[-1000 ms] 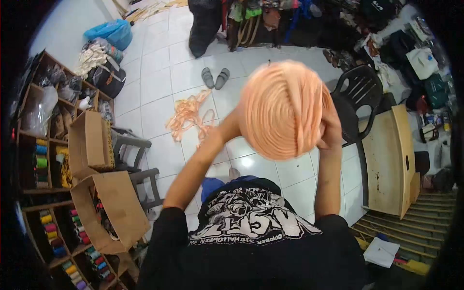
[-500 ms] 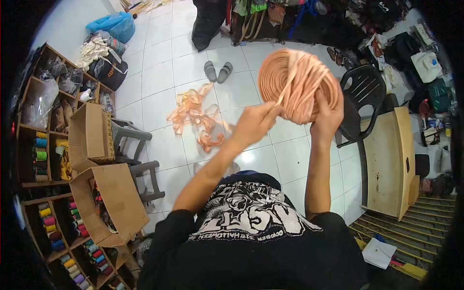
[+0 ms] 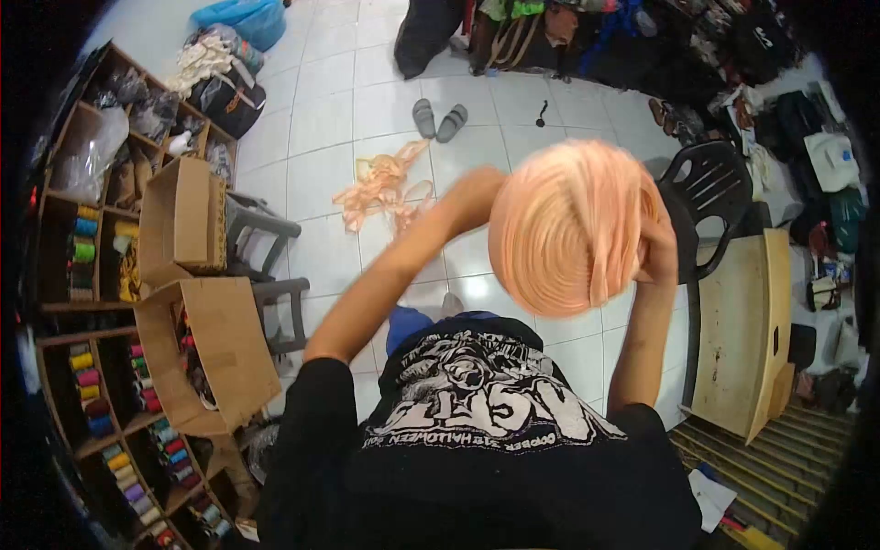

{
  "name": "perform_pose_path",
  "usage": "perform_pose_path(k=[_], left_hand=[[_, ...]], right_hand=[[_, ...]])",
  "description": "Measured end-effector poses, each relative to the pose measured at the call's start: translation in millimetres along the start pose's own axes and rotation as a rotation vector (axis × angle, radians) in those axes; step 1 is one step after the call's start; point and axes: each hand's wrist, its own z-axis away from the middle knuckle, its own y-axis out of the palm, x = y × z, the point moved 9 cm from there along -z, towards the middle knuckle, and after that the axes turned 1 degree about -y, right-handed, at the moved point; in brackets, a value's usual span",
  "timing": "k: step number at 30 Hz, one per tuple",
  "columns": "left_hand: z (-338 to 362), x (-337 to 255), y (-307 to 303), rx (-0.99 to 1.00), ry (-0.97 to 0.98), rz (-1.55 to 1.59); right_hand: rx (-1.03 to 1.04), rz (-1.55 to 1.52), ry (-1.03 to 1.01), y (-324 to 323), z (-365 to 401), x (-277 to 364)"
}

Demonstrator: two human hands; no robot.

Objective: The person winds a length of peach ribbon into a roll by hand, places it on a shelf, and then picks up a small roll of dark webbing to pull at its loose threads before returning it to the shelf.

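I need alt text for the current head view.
A person's right hand grips the side of a large coil of peach ribbon; the left hand is at its other side, partly hidden. Loose peach strips lie on the white tiled floor, between thread shelves and a black chair.

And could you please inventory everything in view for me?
Ribbon roll: 1, peach, right of centre
Loose ribbon: 1 heap, peach, on floor
Sandals: 2, grey, beyond loose ribbon
Cardboard boxes: 2, brown, left
Stools: 2, grey, beside boxes
Shelving: at least 1 unit, brown, far left
Thread spools: many, mixed, in shelving
Bag: 1, blue, upper left
Chair: 1, black, right
Wooden panel: 1, pale, right
Other clutter: uncounted, mixed, around edges
Shirt: 1, black, bottom
Left hand: 1, mostly behind roll
Right hand: 1, bare, on roll's right
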Motion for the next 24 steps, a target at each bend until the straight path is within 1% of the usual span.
perform_pose_path(k=[2, 5, 8, 9, 10, 11, 12, 13, 14, 15, 17, 18, 19, 20, 21, 22, 23, 24], left_hand=[[-16.4, -1.9, -14.9, -0.101, 0.275, -0.37], [-25.7, 5.8, -64.5, -0.27, 0.239, -0.4], [-15.6, -1.3, -107.5, -0.361, -0.041, -0.242], [-10.1, -3.6, -97.7, -0.262, -0.093, -0.265], [-3.7, -19.5, -78.7, -0.074, -0.077, -0.12], [3.7, -38.2, -58.7, 0.107, -0.059, 0.022], [10.3, -51.1, -37.4, 0.102, 0.044, 0.227], [18.3, -64.5, -17.4, 0.098, 0.146, 0.435], [26.6, -70.4, 5.9, 0.349, -0.154, 0.781], [35.9, -69.7, 36.5, 0.466, -0.285, 1.25], [32.5, -39.8, 56.3, 0.385, -0.242, 1.316], [27.7, -32.0, 53.3, 0.344, -0.218, 1.352], [25.7, -19.3, 52.8, 0.305, -0.234, 1.225], [24.6, -10.2, 51.3, 0.27, -0.213, 1.107], [21.1, -0.5, 55.6, 0.282, -0.129, 0.933], [19.4, -1.7, 57.2, 0.36, -0.149, 0.796], [18.2, -2.9, 58.4, 0.441, -0.158, 0.657], [17.9, -10.0, 54.2, 0.586, -0.266, 0.552]], right_hand=[[0.036, 0.326, 0.04, 0.9, 4.1, 3.4], [0.014, 0.831, 0.155, -0.6, 9.6, -3.4], [-0.413, 1.035, -0.211, -39.5, 15.8, 10.1], [-0.598, 1.051, -0.372, -38.4, 21.8, 24.0], [-0.649, 0.78, -0.471, -47.1, 20.6, 26.5], [-0.695, 0.632, -0.556, -48.8, 19.7, 31.8], [-0.739, 0.479, -0.64, -41.2, 20.1, 40.7], [-0.676, 0.252, -0.618, -36.4, 15.3, 39.8], [-0.604, 0.025, -0.594, -30.3, 9.4, 39.2], [-0.52, -0.199, -0.564, -24.7, 2.0, 35.9], [-0.3, -0.248, -0.409, -14.9, -1.0, 32.9], [-0.191, -0.267, -0.33, -7.1, 0.1, 30.2], [-0.154, -0.158, -0.344, 1.3, 2.7, 31.9], [-0.081, -0.099, -0.289, 3.0, 4.0, 25.3], [-0.007, -0.042, -0.229, -6.9, 8.4, 14.0], [0.063, 0.014, -0.169, -20.5, 13.7, -0.6], [0.045, 0.049, -0.108, -48.2, 14.5, -20.7], [0.071, 0.098, -0.114, -38.2, 14.2, -21.7]])
